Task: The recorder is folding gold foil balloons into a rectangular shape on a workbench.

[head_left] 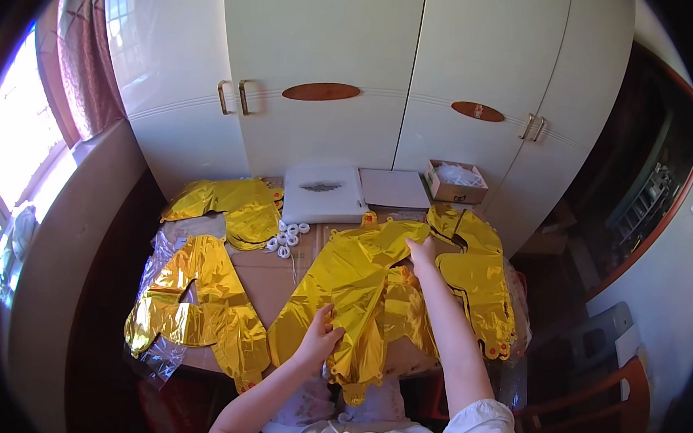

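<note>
A flat gold foil balloon [341, 284] lies across the front middle of the table, creased and shiny. My right hand [420, 254] reaches far forward and has its fingers closed on this balloon's upper right edge. Over the balloon's lower part rests my left hand [323, 340], its fingers apart and touching the foil. More gold foil [409, 308] shows between my arms, partly under the right one. To the right is a stack of flat gold foil balloons [474, 276]. An A-shaped gold foil balloon [233, 321] lies to the left, with further gold balloons [251, 222] behind it.
Small white ribbon rolls [285, 240] sit on the brown cardboard table cover [268, 274]. A white package [322, 195], a flat pale box [394, 189] and an open box of clear plastic pieces [458, 180] stand at the back against white cabinets [317, 40]. A wooden chair [621, 400] is at right.
</note>
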The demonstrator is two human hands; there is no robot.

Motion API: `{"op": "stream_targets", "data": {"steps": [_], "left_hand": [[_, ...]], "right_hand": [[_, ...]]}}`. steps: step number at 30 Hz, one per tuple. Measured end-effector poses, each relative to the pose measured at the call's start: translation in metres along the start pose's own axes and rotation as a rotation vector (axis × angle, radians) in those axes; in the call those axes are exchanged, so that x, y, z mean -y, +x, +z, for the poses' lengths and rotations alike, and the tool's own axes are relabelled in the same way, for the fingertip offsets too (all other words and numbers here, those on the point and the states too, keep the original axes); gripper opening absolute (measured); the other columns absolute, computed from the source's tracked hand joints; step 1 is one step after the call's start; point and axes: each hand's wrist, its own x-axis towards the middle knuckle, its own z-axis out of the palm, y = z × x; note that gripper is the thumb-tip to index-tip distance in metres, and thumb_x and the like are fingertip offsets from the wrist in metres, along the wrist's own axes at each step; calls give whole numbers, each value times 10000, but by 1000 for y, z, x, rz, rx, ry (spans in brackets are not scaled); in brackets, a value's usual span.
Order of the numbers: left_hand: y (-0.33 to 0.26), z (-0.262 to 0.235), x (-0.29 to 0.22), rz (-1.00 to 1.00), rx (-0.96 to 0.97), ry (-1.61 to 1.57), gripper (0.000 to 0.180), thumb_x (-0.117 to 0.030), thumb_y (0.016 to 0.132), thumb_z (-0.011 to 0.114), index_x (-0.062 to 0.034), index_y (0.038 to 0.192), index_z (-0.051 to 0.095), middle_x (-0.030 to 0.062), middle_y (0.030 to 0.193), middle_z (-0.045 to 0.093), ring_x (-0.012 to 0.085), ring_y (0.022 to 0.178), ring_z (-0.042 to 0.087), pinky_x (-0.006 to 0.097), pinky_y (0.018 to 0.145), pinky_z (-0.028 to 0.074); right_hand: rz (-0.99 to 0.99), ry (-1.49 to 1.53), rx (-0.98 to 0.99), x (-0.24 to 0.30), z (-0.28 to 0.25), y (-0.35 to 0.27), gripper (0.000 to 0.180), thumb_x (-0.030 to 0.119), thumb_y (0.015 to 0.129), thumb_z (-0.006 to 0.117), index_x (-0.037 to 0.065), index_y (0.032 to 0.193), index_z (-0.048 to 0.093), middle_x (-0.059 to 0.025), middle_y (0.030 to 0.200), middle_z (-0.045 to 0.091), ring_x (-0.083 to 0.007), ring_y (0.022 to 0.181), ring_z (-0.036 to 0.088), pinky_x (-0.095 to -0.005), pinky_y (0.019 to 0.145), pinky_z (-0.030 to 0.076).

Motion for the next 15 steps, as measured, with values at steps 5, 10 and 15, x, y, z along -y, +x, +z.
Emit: {"op": "stream_targets", "data": {"steps": [5,10,15], "left_hand": [[5,-16,0,11,-2,113,466,-33,913,540,-23,1359,404,16,690,498,69,543,439,226,465,330],[12,-19,3,22,1,86,443,-23,919,530,-9,1346,410,1,673,479,55,523,424,207,453,312],[13,-21,5,51,-32,120,432,-16,911,536,-4,1327,419,10,686,486,61,523,430,211,455,328]], "right_hand": [[-189,-342,-174,35,25,-31,738,125,779,739,-21,1384,344,-224,1345,485,-355,1256,468,-402,1029,388],[-150,-419,-127,45,22,-37,818,133,787,739,-3,1437,262,-232,1388,443,-355,1272,457,-405,1037,387],[-95,-457,-75,58,23,-49,904,174,794,746,13,1479,178,-241,1429,399,-365,1295,432,-410,1063,372]]}}
